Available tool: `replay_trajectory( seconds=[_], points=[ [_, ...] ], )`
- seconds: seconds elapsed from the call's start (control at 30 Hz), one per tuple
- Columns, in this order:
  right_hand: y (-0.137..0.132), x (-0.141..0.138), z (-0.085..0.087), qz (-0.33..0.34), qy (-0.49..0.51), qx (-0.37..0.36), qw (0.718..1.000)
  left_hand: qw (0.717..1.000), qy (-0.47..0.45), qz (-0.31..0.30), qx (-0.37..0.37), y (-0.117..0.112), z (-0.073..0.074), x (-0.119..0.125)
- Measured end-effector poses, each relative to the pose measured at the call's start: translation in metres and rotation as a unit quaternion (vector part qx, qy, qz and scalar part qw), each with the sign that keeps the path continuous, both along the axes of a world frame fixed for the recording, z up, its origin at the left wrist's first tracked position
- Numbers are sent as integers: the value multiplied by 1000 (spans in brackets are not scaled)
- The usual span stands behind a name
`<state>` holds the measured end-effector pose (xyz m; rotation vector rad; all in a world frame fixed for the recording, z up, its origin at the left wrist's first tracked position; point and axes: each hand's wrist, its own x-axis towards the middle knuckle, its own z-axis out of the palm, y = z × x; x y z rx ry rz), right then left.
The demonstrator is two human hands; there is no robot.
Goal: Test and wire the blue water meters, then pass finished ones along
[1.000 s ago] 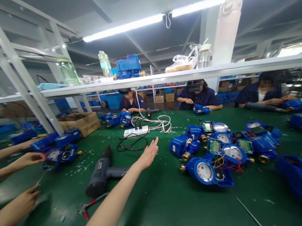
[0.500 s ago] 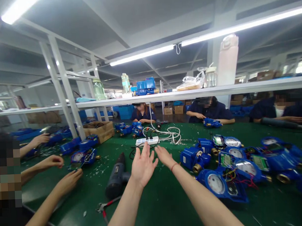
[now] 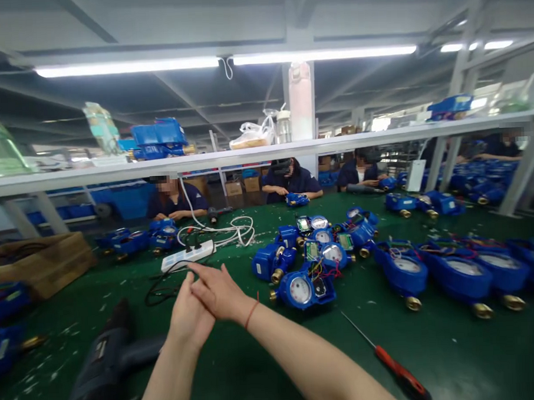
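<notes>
My left hand (image 3: 190,315) and my right hand (image 3: 220,291) touch each other above the green table. The right hand's stretched fingers lie across the left palm, and part of the left fingers is hidden behind them. No object shows in either hand. Just beyond them are a white power strip (image 3: 169,262) and a black cord (image 3: 154,296). A dark heat gun (image 3: 99,360) lies left of my left arm. To the right, blue water meters (image 3: 297,290) with round dials, loose wires and brass fittings sit in a cluster.
A red-handled screwdriver (image 3: 396,365) lies at the right front. More blue meters (image 3: 458,271) line the right side. A cardboard box (image 3: 60,274) stands at left. A white shelf (image 3: 256,153) crosses above the table. Co-workers (image 3: 290,184) sit across, handling meters.
My view has swung to the right, bringing the screwdriver and a row of meters into sight. My hands, apart before with fingers spread, have come together. The neighbour's arms on the left are out of view.
</notes>
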<state>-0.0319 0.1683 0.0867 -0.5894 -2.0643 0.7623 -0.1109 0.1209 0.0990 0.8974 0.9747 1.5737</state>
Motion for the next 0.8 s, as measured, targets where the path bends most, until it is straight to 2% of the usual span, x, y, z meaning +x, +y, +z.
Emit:
replay_trajectory(
  seconds=[0.07,0.13,0.2,0.27,0.33,0.43,0.5,0.57,0.63,0.7,0.8],
  points=[
    [18,11,-19,-70,-33,-21,997,998,48,31,-3,-11,1,8],
    [27,28,-31,-116,-65,-35,990,984,150,95,22,-19,0,16],
    [23,52,-37,-130,-90,-36,987,957,247,148,46,-21,-3,24],
    [8,86,-42,-133,-96,-28,986,928,332,159,61,-16,-8,35],
    [-8,127,-50,-151,-83,-17,985,895,422,122,80,-2,-16,50],
    [-20,194,-71,-222,-52,-23,973,851,516,13,94,29,-35,80],
    [-12,233,-89,-301,-28,-44,952,836,541,-53,79,55,-50,99],
    [4,261,-106,-368,-16,-65,928,820,559,-116,44,81,-62,112],
    [24,275,-119,-398,-18,-80,914,801,571,-181,0,104,-69,120],
    [43,277,-128,-402,-24,-85,911,783,578,-228,-35,119,-71,122],
    [60,272,-132,-390,-28,-72,917,771,584,-246,-69,121,-69,122]
  ],
)
